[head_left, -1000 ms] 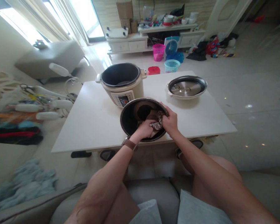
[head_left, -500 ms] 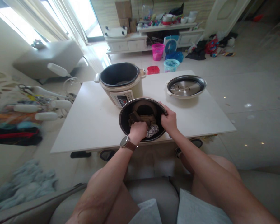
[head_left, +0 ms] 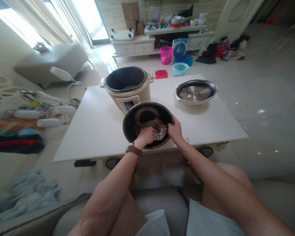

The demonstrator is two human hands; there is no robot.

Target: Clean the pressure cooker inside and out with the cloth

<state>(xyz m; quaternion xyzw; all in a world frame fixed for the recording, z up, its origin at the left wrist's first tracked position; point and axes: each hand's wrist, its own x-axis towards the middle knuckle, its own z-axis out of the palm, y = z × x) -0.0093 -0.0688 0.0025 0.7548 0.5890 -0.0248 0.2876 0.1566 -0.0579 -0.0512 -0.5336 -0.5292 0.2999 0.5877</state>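
A dark inner cooking pot (head_left: 130, 113) is tilted toward me over the table's near edge. My right hand (head_left: 175, 131) grips its right rim, thumb on the inside. Reaching into the pot, my left hand (head_left: 146, 136) is closed on a brown cloth (head_left: 153, 124) and presses it against the inner wall. A patterned black-and-white part of the cloth (head_left: 161, 132) bunches beside the fingers. Behind the pot stands the pressure cooker body (head_left: 142, 93), uncovered, with a control panel in front. The cooker lid (head_left: 194, 94) lies upside down on the right.
The white table (head_left: 88, 131) carries these things. Past its far edge are a red bin (head_left: 161, 74), a light-blue basket (head_left: 180, 68) and a pink basket (head_left: 166, 55). A white floor lamp (head_left: 61, 73) with several shades stands left. A sofa (head_left: 159, 203) is beneath me.
The pot has shifted slightly left and turned a little in my hands. My left hand has moved the cloth slightly across the inside. The cooker body and lid have not moved.
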